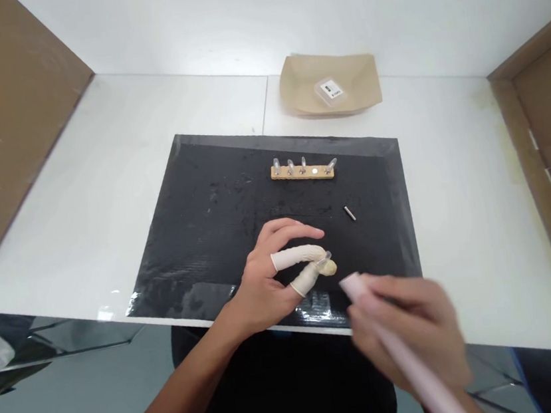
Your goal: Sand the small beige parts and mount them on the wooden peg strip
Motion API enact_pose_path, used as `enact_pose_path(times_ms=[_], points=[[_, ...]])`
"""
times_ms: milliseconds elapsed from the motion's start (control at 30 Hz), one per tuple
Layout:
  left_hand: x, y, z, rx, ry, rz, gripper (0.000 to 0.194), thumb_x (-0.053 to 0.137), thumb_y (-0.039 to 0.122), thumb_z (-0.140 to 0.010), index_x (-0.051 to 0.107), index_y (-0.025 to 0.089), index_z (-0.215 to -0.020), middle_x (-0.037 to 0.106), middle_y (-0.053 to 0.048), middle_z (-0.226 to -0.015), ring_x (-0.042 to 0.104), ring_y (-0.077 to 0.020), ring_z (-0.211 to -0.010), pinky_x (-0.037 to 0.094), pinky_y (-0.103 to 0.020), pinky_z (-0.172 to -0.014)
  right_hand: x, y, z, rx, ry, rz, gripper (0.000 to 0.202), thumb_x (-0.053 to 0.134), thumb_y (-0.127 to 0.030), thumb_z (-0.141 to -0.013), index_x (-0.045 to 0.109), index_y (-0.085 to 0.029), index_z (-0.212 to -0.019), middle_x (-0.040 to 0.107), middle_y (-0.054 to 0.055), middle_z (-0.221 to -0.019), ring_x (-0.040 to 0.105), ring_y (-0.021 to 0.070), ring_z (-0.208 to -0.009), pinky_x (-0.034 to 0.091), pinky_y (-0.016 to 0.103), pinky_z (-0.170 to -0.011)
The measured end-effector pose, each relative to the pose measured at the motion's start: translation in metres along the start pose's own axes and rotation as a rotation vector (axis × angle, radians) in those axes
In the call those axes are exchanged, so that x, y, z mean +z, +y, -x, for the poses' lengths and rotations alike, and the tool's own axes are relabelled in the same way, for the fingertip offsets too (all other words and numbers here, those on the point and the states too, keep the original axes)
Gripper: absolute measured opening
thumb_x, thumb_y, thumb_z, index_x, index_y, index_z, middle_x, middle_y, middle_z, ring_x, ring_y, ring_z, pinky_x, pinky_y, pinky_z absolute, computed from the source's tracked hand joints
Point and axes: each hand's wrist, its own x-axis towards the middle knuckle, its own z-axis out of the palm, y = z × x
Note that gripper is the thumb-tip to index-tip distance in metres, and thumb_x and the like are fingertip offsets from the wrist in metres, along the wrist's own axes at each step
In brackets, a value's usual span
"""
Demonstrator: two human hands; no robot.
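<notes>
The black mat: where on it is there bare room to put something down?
The black mat is bare on its left half, from the wooden strip out to the left edge, and along the right edge past the small dark pin. It is crowded at the near edge, where the left hand and right hand work.

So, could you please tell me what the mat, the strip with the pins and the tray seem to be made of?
Mat: probably rubber or plastic, black, with glossy patches.
Strip: looks like wood, pale tan and matt; its pins seem clear plastic or glass with metal tips.
Tray: likely paperboard, brown, matt, folded edges.
</notes>
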Motion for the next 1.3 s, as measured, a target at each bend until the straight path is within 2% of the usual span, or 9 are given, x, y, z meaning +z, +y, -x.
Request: enact_pose_path(times_ms=[100,167,333,433,567,700,1033,1300], points=[[-0.001,-0.009,-0.009,-0.034,0.033,-0.11,0.013,0.072,0.013,-0.092,0.075,0.023,-0.098,0.077,-0.007,-0.113,0.064,-0.0231,-0.111,0.056,-0.046,-0.098,-0.001,0.012,-0.003,-0.047,0.214,0.099,0.034,0.077,-0.004,-0.082,0.073,-0.023,-0.109,0.069,0.008,-0.109,0.069,0.02,-0.092,0.063,0.036,-0.072],[-0.001,-0.017,-0.018,-0.063,0.062,-0.195,0.011,0.071,0.014,-0.092,0.075,0.023,-0.098,0.077,-0.006,-0.113,0.063,-0.0231,-0.112,0.054,-0.046,-0.101,-0.001,0.02,-0.002,-0.055,0.266,0.126,0.03,0.076,-0.007,-0.084,0.071,-0.022,-0.109,0.069,0.008,-0.109,0.068,0.0202,-0.094,0.061,0.036,-0.074],[0.004,-0.042,-0.046,-0.053,0.074,-0.374,0.007,0.072,0.018,-0.092,0.076,0.023,-0.096,0.076,-0.006,-0.116,0.061,-0.0254,-0.115,0.047,-0.05,-0.105,0.007,0.032,0.015,0.02,0.094,0.141,0.025,0.072,-0.008,-0.089,0.068,-0.022,-0.109,0.066,0.006,-0.11,0.068,0.0165,-0.093,0.062,0.03,-0.075],[0.007,-0.053,-0.063,-0.067,0.059,-0.488,0.008,0.073,0.02,-0.091,0.077,0.025,-0.096,0.074,-0.006,-0.124,0.057,-0.0299,-0.122,0.041,-0.055,-0.107,0.01,0.033,0.021,0.035,0.073,0.112,0.026,0.07,-0.007,-0.089,0.068,-0.022,-0.11,0.065,0.005,-0.109,0.069,0.0157,-0.092,0.062,0.029,-0.074],[0.01,-0.056,-0.079,-0.068,0.078,-0.592,0.012,0.074,0.022,-0.09,0.077,0.028,-0.099,0.069,-0.005,-0.135,0.051,-0.0345,-0.131,0.032,-0.059,-0.108,0.01,0.032,0.018,0.044,0.061,0.104,0.025,0.069,-0.009,-0.09,0.068,-0.023,-0.11,0.065,0.005,-0.109,0.07,0.0161,-0.091,0.063,0.029,-0.072],[0.015,-0.059,-0.083,-0.045,0.099,-0.62,0.012,0.073,0.021,-0.089,0.077,0.029,-0.098,0.069,-0.005,-0.136,0.05,-0.0359,-0.132,0.029,-0.06,-0.106,0.01,0.03,0.016,0.038,0.042,0.106,0.026,0.068,-0.009,-0.09,0.068,-0.024,-0.11,0.065,0.005,-0.107,0.071,0.0156,-0.087,0.063,0.026,-0.068],[0.022,-0.071,-0.089,-0.034,0.137,-0.653,0.014,0.072,0.017,-0.087,0.077,0.028,-0.096,0.071,-0.005,-0.134,0.051,-0.0361,-0.133,0.028,-0.058,-0.104,0.012,0.033,0.013,-0.024,0.027,0.043,0.027,0.065,-0.005,-0.09,0.067,-0.021,-0.111,0.065,0.005,-0.105,0.072,0.0142,-0.088,0.062,0.024,-0.073],[0.024,-0.071,-0.092,-0.057,0.143,-0.657,0.024,0.072,0.019,-0.087,0.071,0.026,-0.109,0.069,-0.008,-0.138,0.05,-0.0358,-0.135,0.028,-0.055,-0.105,0.011,0.034,0.014,-0.033,0.011,0.019,0.027,0.065,-0.004,-0.09,0.067,-0.019,-0.111,0.064,0.006,-0.106,0.071,0.0129,-0.089,0.062,0.022,-0.074]])
